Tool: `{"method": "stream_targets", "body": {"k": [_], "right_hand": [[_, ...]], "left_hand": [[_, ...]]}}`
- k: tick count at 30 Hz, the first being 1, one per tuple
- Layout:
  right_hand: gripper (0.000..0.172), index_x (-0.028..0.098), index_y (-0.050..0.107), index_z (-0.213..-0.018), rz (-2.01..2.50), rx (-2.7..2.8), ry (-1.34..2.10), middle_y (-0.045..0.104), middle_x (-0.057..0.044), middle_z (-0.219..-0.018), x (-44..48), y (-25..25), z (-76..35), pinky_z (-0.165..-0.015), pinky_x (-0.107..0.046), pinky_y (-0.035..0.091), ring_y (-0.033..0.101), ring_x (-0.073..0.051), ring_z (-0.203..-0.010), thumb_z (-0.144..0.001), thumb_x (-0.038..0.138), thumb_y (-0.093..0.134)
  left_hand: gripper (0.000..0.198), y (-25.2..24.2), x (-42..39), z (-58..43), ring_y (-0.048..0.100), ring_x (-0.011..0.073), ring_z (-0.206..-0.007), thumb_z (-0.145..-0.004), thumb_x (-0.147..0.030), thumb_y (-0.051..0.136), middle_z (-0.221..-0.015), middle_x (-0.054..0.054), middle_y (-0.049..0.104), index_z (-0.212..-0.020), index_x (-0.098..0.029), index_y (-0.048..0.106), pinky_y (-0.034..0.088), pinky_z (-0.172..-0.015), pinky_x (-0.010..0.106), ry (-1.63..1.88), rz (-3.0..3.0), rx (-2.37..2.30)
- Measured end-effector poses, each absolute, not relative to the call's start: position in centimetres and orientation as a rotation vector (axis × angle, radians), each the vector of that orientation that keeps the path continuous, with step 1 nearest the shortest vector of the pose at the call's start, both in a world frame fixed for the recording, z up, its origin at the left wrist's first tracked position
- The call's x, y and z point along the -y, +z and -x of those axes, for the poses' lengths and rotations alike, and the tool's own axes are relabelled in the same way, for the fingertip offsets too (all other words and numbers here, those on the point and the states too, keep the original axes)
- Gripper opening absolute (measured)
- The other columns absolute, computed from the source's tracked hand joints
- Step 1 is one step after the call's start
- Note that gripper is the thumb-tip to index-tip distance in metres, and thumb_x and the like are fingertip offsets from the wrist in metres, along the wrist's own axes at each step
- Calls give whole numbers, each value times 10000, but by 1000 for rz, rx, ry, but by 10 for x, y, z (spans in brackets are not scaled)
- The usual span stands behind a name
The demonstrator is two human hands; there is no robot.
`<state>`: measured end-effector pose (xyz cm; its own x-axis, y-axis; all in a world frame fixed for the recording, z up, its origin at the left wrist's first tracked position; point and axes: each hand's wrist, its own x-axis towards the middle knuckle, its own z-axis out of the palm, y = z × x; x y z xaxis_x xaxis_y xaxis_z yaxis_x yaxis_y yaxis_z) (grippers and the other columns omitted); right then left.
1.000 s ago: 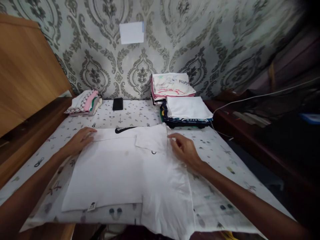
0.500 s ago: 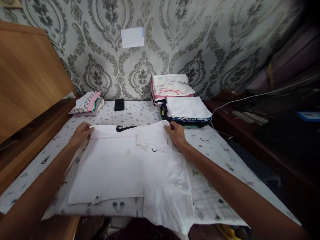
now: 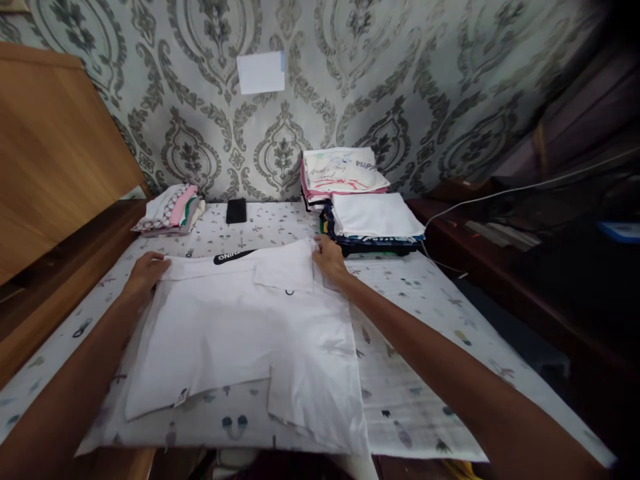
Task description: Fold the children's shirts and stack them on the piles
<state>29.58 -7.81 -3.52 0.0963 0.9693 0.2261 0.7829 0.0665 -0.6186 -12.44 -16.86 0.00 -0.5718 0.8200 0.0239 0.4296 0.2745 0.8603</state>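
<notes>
A white garment (image 3: 240,333) with a black printed band at its far edge lies partly folded on a patterned sheet (image 3: 415,373). My left hand (image 3: 145,270) pinches the garment's far left corner. At the far right corner my right hand (image 3: 327,259) grips the cloth beside a folded-over sleeve. Both hands are closed on the fabric, with my arms reaching across the sheet.
Two stacks of folded clothes (image 3: 373,217) stand at the back right, the farther one topped by a printed shirt (image 3: 343,170). A small folded pile (image 3: 170,207) and a black phone (image 3: 236,210) lie at the back left. A wooden board (image 3: 55,147) is left, a white cable (image 3: 500,193) right.
Both hands went to the garment's far corners and gripped them. The garment has slid away from me, so its near edge no longer hangs over the front of the sheet.
</notes>
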Motion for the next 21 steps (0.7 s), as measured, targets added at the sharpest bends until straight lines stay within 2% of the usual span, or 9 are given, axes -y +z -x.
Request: {"method": "stream_targets", "body": {"k": [2, 4, 7, 9, 11, 14, 17, 19, 21], "right_hand": [[517, 144, 604, -1334, 1807, 1757, 371, 743, -120, -1061, 74, -32, -293, -911, -339, 496, 665, -273, -1027, -820, 155, 552], [539, 120, 558, -1398, 1859, 1778, 367, 727, -148, -1137, 69, -28, -289, -939, -355, 495, 654, -288, -1094, -864, 185, 535], [560, 167, 533, -1442, 1928, 1803, 371, 706, -135, -1211, 60, -22, -282, -952, -361, 499, 645, -279, -1140, -885, 134, 497], [549, 227, 587, -1398, 1964, 1822, 373, 696, -109, -1242, 54, -19, -278, -945, -361, 507, 646, -267, -1143, -876, 90, 487], [464, 248, 698, -1244, 1996, 1843, 375, 699, -99, -1230, 51, -17, -276, -916, -363, 524, 659, -265, -1104, -869, 77, 487], [368, 227, 768, -1048, 2024, 1867, 356, 700, -109, -1201, 50, -15, -275, -870, -353, 537, 674, -265, -1037, -860, 74, 492], [391, 212, 759, -1072, 2017, 1878, 306, 668, -123, -1247, 53, -16, -275, -866, -341, 527, 668, -257, -1031, -860, 60, 469], [409, 200, 753, -1092, 2001, 1885, 277, 657, -139, -1255, 55, -18, -275, -863, -343, 519, 665, -259, -1022, -870, 55, 441], [411, 186, 752, -1088, 1978, 1891, 257, 665, -149, -1232, 56, -19, -276, -859, -341, 511, 662, -260, -1010, -880, 57, 421]], "left_hand": [[358, 0, 169, 127, 446, 129, -521, -552, -398, 654, -616, -43, 544, -837, -207, 549, 317, -465, 219, 1233, -1071, -2083], [395, 1, 169, 129, 465, 132, -542, -524, -400, 680, -642, -36, 565, -850, -204, 572, 328, -475, 221, 1241, -1033, -2053], [425, 2, 168, 131, 474, 131, -561, -484, -386, 704, -659, -37, 566, -848, -205, 581, 334, -484, 220, 1264, -1026, -2046], [439, 1, 167, 132, 475, 131, -566, -470, -376, 709, -663, -42, 555, -855, -209, 578, 332, -483, 220, 1277, -1018, -2041], [438, -1, 166, 134, 468, 129, -557, -481, -367, 705, -671, -47, 544, -869, -214, 574, 325, -477, 221, 1274, -1010, -2046], [388, -2, 167, 136, 458, 124, -541, -538, -340, 689, -684, -49, 534, -884, -217, 565, 319, -473, 223, 1246, -1024, -2097], [302, 0, 169, 138, 493, 141, -564, -645, -309, 654, -693, -40, 540, -916, -218, 556, 348, -499, 231, 1110, -1131, -2218], [259, 6, 172, 135, 577, 195, -680, -730, -292, 621, -767, 2, 599, -971, -217, 562, 422, -580, 270, 898, -1345, -2383], [255, 14, 176, 122, 629, 291, -914, -799, -277, 584, -951, 86, 659, -1043, -203, 577, 489, -730, 364, 656, -1675, -2531]]}}
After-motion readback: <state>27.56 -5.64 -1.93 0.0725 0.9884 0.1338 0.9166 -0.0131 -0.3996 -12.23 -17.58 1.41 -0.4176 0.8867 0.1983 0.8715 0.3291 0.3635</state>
